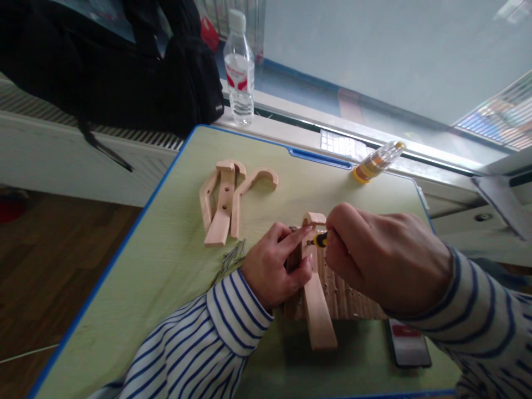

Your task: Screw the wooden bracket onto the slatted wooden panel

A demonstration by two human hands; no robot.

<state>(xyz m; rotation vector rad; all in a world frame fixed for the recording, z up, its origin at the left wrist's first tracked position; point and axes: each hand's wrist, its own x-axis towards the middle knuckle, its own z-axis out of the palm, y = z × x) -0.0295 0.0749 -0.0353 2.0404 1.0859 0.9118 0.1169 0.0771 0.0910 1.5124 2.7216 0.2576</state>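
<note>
My right hand [378, 257] is closed round a screwdriver [321, 239] with a yellow and black end. Its tip meets the upper part of a pale wooden hook [319, 313]. With thumb and fingers, my left hand [278, 266] pinches this hook from the left side, close to the tip. The hook lies across a brown ridged block [353, 296], partly hidden under my hands. Left of my left hand lie several loose screws [233, 256]. Beyond them, more wooden hooks [225, 202] with drilled holes are grouped on the green table [166, 282].
A clear-topped yellow container [376, 163] stands at the table's far right edge. A phone [409, 344] lies under my right forearm. On the sill are a water bottle [240, 77] and a black backpack [166, 77]. The table has a blue rim [112, 266].
</note>
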